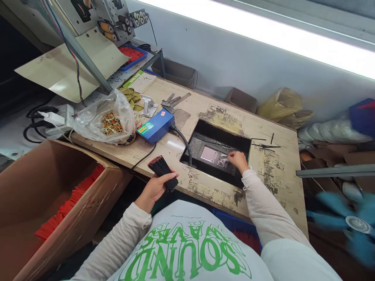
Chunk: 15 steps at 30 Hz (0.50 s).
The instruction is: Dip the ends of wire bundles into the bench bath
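Observation:
My left hand [154, 189] is closed around a bundle of short black wires [161, 170] with reddish-copper ends, held above the table's front edge. My right hand [238, 160] reaches into a dark square opening in the tabletop. Its fingers are pinched on a thin grey strip [224, 157], which looks like flat metal. That strip lies over the right part of a solder pot [199, 151], whose shiny silver surface [209, 154] shows left of the hand. The strip's far end is hard to make out.
A blue control box [158, 127] with a black hose [185, 141] stands left of the opening. Several metal strips [175, 100] lie behind it. Loose black wires [266, 146] are at the right. A plastic bag [102, 117] and cardboard box [73, 187] sit left; a blue fan [356, 224] spins right.

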Available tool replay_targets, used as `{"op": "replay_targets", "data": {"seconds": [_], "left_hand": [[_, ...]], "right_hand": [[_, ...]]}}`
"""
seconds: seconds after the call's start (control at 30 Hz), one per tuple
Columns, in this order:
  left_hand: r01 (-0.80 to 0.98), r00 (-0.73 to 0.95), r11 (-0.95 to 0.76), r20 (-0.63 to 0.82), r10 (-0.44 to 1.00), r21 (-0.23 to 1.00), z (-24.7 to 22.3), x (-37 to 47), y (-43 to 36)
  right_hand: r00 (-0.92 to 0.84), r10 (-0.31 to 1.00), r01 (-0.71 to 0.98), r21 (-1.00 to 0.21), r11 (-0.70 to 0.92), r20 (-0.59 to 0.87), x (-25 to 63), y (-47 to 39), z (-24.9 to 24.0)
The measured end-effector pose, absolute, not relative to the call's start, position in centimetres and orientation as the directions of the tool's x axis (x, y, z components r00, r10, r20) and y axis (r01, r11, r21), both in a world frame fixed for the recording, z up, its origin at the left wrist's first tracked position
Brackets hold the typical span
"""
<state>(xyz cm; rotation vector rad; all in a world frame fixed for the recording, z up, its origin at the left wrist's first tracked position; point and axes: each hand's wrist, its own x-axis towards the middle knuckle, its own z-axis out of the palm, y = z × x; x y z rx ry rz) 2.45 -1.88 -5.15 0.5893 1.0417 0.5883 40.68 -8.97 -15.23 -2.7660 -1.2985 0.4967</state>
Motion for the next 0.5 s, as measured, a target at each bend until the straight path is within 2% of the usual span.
{"op": "replay_targets", "data": {"seconds": [0.2, 0.33, 0.43, 0.5], "left_hand": [[-0.130, 0.388, 0.668, -0.582, 0.714, 0.733, -5.3, 3.1, -1.7], [-0.091, 0.389, 0.610, -0.536, 0.749, 0.787, -5.2, 3.4, -2.0], [-0.067, 0.409, 0.565, -0.494, 0.767, 0.822, -5.2, 3.5, -2.2], [-0.040, 0.415, 0.526, -0.465, 0.783, 0.850, -5.2, 3.4, -2.1]], "right_hand": [[0.645, 0.720, 0.737, -0.042, -0.675, -0.256, 42.2, -10.5, -14.5], [0.640, 0.724, 0.747, -0.011, -0.665, -0.256, 42.4, -10.9, -13.7], [0.617, 0.751, 0.765, -0.045, -0.643, -0.236, 42.5, -10.8, -13.0], [0.655, 0.744, 0.718, -0.195, -0.668, -0.134, 42.6, -10.1, -12.7]]}}
